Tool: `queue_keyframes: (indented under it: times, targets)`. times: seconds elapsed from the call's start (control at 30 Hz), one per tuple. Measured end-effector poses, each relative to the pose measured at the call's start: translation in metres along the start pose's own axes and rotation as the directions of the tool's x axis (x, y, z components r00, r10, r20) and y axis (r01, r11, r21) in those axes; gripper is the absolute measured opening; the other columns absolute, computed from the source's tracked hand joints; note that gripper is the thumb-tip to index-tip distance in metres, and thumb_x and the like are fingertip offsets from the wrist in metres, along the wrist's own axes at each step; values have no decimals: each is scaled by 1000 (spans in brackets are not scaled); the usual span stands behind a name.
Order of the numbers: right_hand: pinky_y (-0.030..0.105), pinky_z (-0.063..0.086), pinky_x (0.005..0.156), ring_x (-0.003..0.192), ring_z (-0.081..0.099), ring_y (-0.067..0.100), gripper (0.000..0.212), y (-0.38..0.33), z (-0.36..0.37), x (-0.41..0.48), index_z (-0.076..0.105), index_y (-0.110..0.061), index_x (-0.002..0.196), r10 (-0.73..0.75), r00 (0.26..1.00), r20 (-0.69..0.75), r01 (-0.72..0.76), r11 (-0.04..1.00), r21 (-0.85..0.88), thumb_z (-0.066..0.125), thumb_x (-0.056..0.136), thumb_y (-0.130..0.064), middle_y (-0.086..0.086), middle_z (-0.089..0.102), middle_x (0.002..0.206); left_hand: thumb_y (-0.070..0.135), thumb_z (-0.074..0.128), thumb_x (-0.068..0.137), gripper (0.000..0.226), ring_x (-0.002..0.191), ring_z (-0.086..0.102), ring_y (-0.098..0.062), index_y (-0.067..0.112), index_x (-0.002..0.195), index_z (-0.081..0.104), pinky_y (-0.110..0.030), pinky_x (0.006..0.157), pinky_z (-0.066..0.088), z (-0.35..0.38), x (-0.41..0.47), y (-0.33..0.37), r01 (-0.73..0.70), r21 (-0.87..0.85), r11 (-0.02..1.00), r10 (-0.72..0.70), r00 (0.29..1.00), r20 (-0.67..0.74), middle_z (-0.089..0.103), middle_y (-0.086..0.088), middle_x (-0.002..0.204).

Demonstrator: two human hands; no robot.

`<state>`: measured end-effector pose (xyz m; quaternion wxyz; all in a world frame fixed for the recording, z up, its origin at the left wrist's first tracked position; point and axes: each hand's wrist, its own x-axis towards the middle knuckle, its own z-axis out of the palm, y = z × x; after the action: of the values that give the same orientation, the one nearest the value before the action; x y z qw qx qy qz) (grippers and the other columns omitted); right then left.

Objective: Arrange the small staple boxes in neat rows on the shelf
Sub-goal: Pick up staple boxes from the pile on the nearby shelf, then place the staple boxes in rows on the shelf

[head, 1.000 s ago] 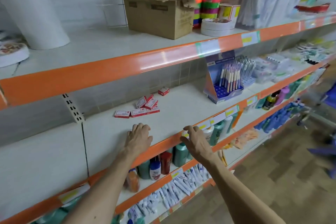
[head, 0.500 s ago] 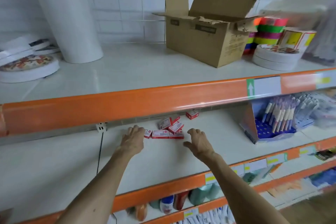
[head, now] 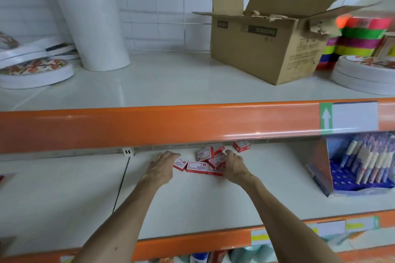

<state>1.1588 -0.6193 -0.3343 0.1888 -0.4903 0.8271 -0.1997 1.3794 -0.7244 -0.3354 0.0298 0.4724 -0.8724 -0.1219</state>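
Head view: relaxed left hand (head: 161, 166) and right hand (head: 235, 165) flank staple boxes (head: 197, 166) below orange edge (head: 149, 126).

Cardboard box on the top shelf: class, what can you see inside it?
Only the raised flaps and a torn inner flap edge of the cardboard box show. Its front wall covers the inside, so any contents cannot be seen.

Open cardboard box (head: 263, 49) beside coloured tape rolls (head: 361, 36) — pen display (head: 361, 166) below.
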Motion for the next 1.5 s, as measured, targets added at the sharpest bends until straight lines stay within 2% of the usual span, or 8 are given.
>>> queue_keyframes:
  times: [0.23, 0.3, 0.4, 0.5, 0.7, 1.0, 1.23, 1.5]
  targets:
    - [36, 36, 92, 110, 39, 28, 64, 8, -6, 4, 39, -11, 130, 30, 997, 72, -19, 990, -137, 65, 83, -46, 14, 46, 121, -7, 50, 87, 61, 125, 41, -20, 27, 137, 46, -38, 104, 41, 3, 11, 3, 34, -20, 999, -33, 998, 45, 37, 0, 137]
    - [34, 35, 88, 110, 36, 28, 59, 9, -7, 4, 40, -13, 133, 15, 995, 96, 1, 987, -161, 63, 86, -41, 13, 44, 120, -3, 54, 89, 47, 115, 47, -19, 23, 128, 52, -36, 98, 45, 2, 11, 2, 42, -42, 998, -39, 997, 67, 40, -1, 129]
    - [36, 43, 92, 113, 38, 27, 48, 10, -5, 2, 46, -19, 137, -53, 996, 73, 63, 989, -133, 55, 90, -18, 10, 46, 120, 6, 61, 88, 31, 102, 53, -20, 18, 117, 56, -36, 87, 49, 0, 6, 2, 73, -63, 995, -68, 995, 74, 43, -2, 119]
    - [39, 48, 91, 114, 41, 26, 45, 12, -5, -4, 50, -23, 135, -76, 997, 29, 79, 989, -127, 54, 91, -15, 6, 50, 118, 14, 66, 87, 31, 100, 56, -21, 16, 116, 55, -34, 81, 49, -2, -1, 4, 108, -65, 992, -102, 991, 91, 49, -2, 117]
    - [37, 48, 95, 109, 53, 25, 46, 8, -15, -20, 57, -18, 130, -160, 987, -10, 158, 984, -78, 68, 85, -20, 5, 56, 118, 18, 65, 87, 36, 113, 49, -19, 21, 122, 55, -33, 88, 46, -12, -24, 2, 129, 40, 991, -130, 991, 35, 52, 0, 120]
    - [39, 50, 94, 110, 55, 27, 45, -16, -7, -51, 57, -16, 128, -244, 970, 24, 244, 970, -17, 69, 84, -16, 7, 58, 123, 23, 62, 90, 40, 117, 42, -19, 24, 130, 53, -35, 97, 41, -24, -86, -16, 167, 39, 985, -165, 985, -48, 52, 2, 120]
    - [34, 49, 91, 106, 59, 26, 38, -79, 44, -82, 62, -10, 123, -331, 937, 116, 335, 942, -14, 69, 87, -20, 9, 63, 118, 25, 63, 90, 45, 122, 45, -20, 28, 134, 50, -37, 99, 41, -38, -176, -81, 367, -85, 927, -372, 926, -68, 52, 1, 125]
    - [30, 45, 89, 106, 56, 26, 40, -218, 122, -130, 63, -12, 120, -504, 832, 230, 503, 861, 68, 72, 83, -25, 8, 60, 114, 21, 60, 91, 48, 126, 46, -23, 23, 138, 49, -39, 104, 40, -74, -297, -187, 561, -175, 809, -584, 801, -133, 51, -2, 136]
